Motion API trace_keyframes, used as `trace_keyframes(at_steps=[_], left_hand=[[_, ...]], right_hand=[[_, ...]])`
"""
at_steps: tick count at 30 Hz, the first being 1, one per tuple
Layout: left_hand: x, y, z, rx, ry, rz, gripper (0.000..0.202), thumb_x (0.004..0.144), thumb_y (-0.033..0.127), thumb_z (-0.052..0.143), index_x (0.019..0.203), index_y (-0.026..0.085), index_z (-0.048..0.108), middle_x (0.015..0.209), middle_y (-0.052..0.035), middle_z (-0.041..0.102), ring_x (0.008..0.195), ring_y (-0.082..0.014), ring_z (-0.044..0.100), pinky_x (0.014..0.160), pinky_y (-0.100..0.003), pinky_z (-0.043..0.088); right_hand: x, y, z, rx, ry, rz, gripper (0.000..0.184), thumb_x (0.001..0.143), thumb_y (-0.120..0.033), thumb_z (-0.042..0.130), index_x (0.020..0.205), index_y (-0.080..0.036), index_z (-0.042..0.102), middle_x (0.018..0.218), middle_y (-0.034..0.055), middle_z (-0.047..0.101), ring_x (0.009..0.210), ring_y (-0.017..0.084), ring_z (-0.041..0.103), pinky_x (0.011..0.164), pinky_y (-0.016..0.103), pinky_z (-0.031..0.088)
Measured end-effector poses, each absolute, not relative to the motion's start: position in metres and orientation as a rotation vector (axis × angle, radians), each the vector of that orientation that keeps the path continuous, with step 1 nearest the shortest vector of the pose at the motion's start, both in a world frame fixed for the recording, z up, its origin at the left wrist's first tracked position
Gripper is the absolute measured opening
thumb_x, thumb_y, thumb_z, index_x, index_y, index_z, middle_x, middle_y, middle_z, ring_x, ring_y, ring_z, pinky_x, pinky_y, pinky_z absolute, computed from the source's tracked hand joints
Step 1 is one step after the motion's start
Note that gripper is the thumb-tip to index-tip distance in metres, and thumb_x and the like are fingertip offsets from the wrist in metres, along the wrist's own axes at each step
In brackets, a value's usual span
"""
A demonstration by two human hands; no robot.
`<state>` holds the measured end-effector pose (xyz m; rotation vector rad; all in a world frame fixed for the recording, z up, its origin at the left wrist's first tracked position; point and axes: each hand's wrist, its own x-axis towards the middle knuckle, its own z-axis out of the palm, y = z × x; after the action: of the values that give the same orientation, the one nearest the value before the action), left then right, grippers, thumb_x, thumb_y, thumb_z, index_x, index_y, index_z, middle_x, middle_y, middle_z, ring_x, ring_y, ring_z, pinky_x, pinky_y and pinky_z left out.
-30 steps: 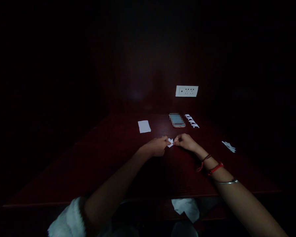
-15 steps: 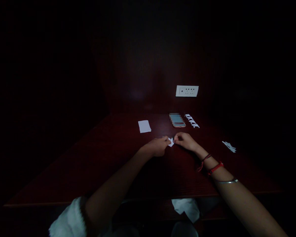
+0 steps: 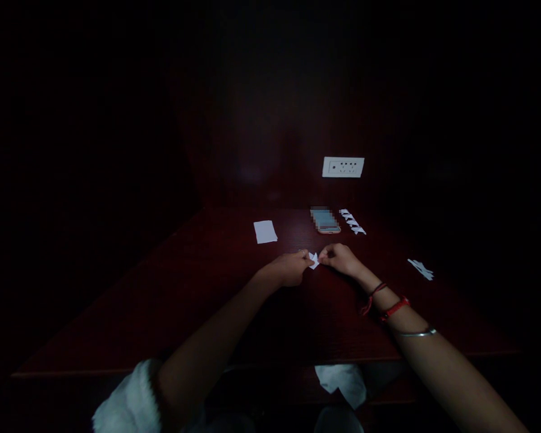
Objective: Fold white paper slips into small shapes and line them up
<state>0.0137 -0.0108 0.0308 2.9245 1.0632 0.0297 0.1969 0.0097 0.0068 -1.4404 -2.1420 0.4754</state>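
A small folded white paper piece (image 3: pixel 314 260) is pinched between both my hands over the dark red table (image 3: pixel 207 288). My left hand (image 3: pixel 291 267) is closed, holding its left side with the fingertips. My right hand (image 3: pixel 340 258) is closed on its right side. Red cords and a thin metal bangle circle my right wrist. The scene is very dim.
A white paper sheet (image 3: pixel 265 231) lies behind my left hand. A phone (image 3: pixel 325 221) and a row of small folded papers (image 3: pixel 352 222) lie at the back, more folded papers (image 3: pixel 420 268) to the right. A white wall socket (image 3: pixel 343 166) sits on the back panel.
Both hands keep pinching the paper piece in nearly the same spot; the paper looks slightly more hidden between the fingers. Nothing else has moved.
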Motion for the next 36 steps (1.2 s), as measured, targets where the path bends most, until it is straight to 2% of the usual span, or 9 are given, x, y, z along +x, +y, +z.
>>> trace_keyframes(at_steps=[12, 17, 23, 32, 36], left_hand=[[0.011, -0.005, 0.025, 2.911, 1.039, 0.101, 0.038, 0.069, 0.01, 0.035, 0.105, 0.02, 0.04, 0.107, -0.0044, 0.04, 0.088, -0.0149, 0.046, 0.076, -0.023, 0.036], [0.012, -0.006, 0.026, 2.904, 1.038, 0.116, 0.042, 0.07, 0.01, 0.035, 0.11, 0.022, 0.037, 0.104, -0.0041, 0.041, 0.086, -0.0145, 0.047, 0.075, -0.023, 0.036], [0.013, -0.007, 0.028, 2.951, 1.021, 0.066, 0.042, 0.069, 0.008, 0.036, 0.108, 0.023, 0.041, 0.103, -0.0039, 0.041, 0.087, -0.0145, 0.047, 0.076, -0.022, 0.035], [0.016, -0.004, 0.027, 2.947, 1.02, 0.066, 0.041, 0.067, 0.007, 0.038, 0.104, 0.023, 0.045, 0.1, -0.0036, 0.043, 0.086, -0.0151, 0.046, 0.074, -0.022, 0.035], [0.017, -0.004, 0.028, 2.933, 1.037, 0.068, 0.043, 0.067, 0.007, 0.037, 0.105, 0.024, 0.045, 0.098, -0.0033, 0.044, 0.083, -0.0146, 0.047, 0.072, -0.022, 0.036]], right_hand=[[0.197, 0.002, 0.016, -1.123, -2.468, 0.161, 0.013, 0.07, -0.019, 0.047, 0.068, -0.014, 0.059, 0.068, 0.0031, 0.054, 0.063, 0.009, 0.048, 0.061, 0.019, 0.034], [0.197, 0.001, 0.019, -1.144, -2.548, 0.122, 0.017, 0.074, -0.021, 0.044, 0.07, -0.015, 0.059, 0.07, 0.0033, 0.053, 0.065, 0.009, 0.048, 0.061, 0.019, 0.033], [0.198, 0.003, 0.019, -1.186, -2.584, 0.125, 0.017, 0.074, -0.022, 0.045, 0.069, -0.016, 0.06, 0.07, 0.0029, 0.053, 0.065, 0.009, 0.048, 0.061, 0.019, 0.032], [0.204, -0.006, 0.023, -1.185, -2.563, 0.133, 0.022, 0.072, -0.018, 0.046, 0.089, -0.021, 0.06, 0.079, 0.0027, 0.055, 0.071, 0.01, 0.05, 0.065, 0.019, 0.034], [0.202, -0.006, 0.023, -1.204, -2.606, 0.101, 0.024, 0.072, -0.02, 0.045, 0.091, -0.022, 0.06, 0.08, 0.0027, 0.056, 0.072, 0.01, 0.051, 0.065, 0.019, 0.034]])
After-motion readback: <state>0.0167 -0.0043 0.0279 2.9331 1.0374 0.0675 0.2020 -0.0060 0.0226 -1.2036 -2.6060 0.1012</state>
